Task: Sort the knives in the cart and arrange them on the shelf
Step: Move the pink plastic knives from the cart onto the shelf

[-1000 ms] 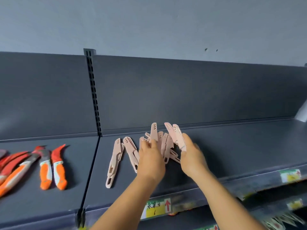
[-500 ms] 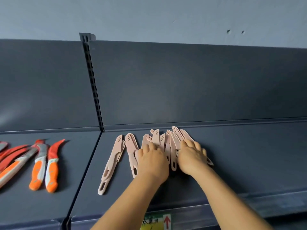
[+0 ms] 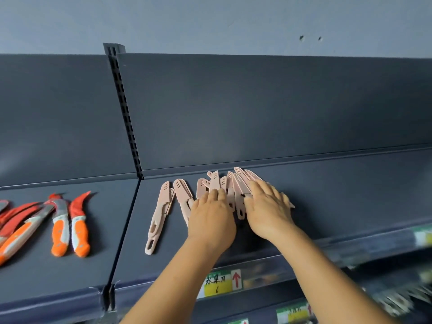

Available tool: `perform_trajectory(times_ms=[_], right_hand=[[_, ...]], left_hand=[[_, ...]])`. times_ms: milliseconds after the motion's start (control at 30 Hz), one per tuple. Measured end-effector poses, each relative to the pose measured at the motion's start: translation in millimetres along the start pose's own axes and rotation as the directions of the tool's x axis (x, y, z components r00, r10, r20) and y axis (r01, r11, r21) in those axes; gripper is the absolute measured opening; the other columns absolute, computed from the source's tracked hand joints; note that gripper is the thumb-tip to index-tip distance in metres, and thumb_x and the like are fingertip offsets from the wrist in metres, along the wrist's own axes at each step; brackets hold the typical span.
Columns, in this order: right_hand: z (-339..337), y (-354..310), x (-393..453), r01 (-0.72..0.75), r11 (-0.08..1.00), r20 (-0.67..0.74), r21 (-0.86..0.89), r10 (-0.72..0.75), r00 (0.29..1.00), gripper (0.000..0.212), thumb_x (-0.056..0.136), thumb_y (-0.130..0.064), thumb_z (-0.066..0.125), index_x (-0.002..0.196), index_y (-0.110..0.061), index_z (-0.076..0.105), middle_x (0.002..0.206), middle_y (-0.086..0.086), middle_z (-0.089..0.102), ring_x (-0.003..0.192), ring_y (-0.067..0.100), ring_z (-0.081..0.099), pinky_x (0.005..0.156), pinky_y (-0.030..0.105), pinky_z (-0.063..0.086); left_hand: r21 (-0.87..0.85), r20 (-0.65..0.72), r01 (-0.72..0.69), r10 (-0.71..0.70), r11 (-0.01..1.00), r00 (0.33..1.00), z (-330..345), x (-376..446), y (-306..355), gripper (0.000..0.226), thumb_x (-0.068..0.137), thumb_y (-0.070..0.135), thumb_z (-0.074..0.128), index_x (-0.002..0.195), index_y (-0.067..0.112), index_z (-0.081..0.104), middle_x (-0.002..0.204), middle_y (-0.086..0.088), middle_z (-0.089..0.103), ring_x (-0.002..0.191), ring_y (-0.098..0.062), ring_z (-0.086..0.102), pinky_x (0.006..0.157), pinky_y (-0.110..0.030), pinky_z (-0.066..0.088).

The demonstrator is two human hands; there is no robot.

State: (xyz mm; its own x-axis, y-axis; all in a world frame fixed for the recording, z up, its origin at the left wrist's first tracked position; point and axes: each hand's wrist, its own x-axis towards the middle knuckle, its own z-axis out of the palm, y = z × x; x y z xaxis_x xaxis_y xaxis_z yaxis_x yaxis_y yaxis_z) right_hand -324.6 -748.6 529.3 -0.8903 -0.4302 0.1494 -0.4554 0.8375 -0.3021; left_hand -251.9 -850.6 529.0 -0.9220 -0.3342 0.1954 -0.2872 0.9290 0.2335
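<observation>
Dark grey metal shelf [image 3: 339, 183]: a bunch of pale pink plastic sheathed knives [image 3: 233, 183] lies flat near the back panel. Left hand [image 3: 211, 218] rests palm-down on the bunch's left part, fingers fairly straight. Right hand [image 3: 266, 206] presses flat on the right part, fingers spread. One pink knife [image 3: 159, 213] lies apart to the left. Orange-handled curved knives [image 3: 70, 225] on the neighbouring shelf section.

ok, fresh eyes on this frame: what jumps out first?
Both hands, left hand and right hand, lie flat on a fanned cluster of pink sheathed knives mid-shelf. One more pink knife lies apart to their left. Far left, on the next bay, sit orange-handled knives.
</observation>
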Motion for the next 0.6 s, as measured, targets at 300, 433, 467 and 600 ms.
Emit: perform_trajectory(times_ms=[300,433,467,600], right_hand=[[-4,-6,-136,-0.184,0.983,0.016,0.016,0.184,0.983,0.055,0.103,-0.039,0.022,0.153,-0.024,0.007,0.161,-0.007,0.006,0.147,0.015,0.004,0.119,0.039,0.003],[7,-6,-204,-0.305,0.951,0.034,0.045,0.304,0.952,0.056,0.102,-0.042,0.024,0.154,-0.025,0.008,0.161,-0.008,0.006,0.147,0.015,0.005,0.118,0.039,0.005],[10,-5,-221,-0.332,0.942,0.039,0.052,0.330,0.943,0.057,0.102,-0.042,0.024,0.154,-0.025,0.008,0.160,-0.008,0.006,0.147,0.014,0.005,0.117,0.039,0.005],[25,3,-284,-0.468,0.881,0.076,0.073,0.463,0.883,0.057,0.102,-0.043,0.025,0.154,-0.025,0.008,0.161,-0.006,0.006,0.147,0.015,0.006,0.117,0.039,0.007]], left_hand=[[-0.085,-0.013,-0.245,0.244,0.966,0.970,-6,-101,-7,0.054,0.101,0.033,0.033,0.149,0.013,0.020,0.153,-0.002,0.029,0.141,-0.020,0.024,0.115,-0.031,0.020],[-0.098,0.040,-0.359,0.364,0.928,0.931,0,-152,-9,0.056,0.100,0.033,0.034,0.150,0.012,0.019,0.155,-0.003,0.025,0.144,-0.020,0.019,0.118,-0.029,0.014],[-0.101,0.051,-0.382,0.388,0.919,0.920,3,-164,-9,0.057,0.100,0.033,0.034,0.150,0.012,0.020,0.155,-0.003,0.025,0.144,-0.019,0.019,0.118,-0.029,0.014],[-0.122,0.110,-0.465,0.477,0.877,0.872,21,-209,-6,0.057,0.099,0.036,0.035,0.149,0.013,0.021,0.153,0.000,0.028,0.143,-0.018,0.021,0.114,-0.029,0.020]])
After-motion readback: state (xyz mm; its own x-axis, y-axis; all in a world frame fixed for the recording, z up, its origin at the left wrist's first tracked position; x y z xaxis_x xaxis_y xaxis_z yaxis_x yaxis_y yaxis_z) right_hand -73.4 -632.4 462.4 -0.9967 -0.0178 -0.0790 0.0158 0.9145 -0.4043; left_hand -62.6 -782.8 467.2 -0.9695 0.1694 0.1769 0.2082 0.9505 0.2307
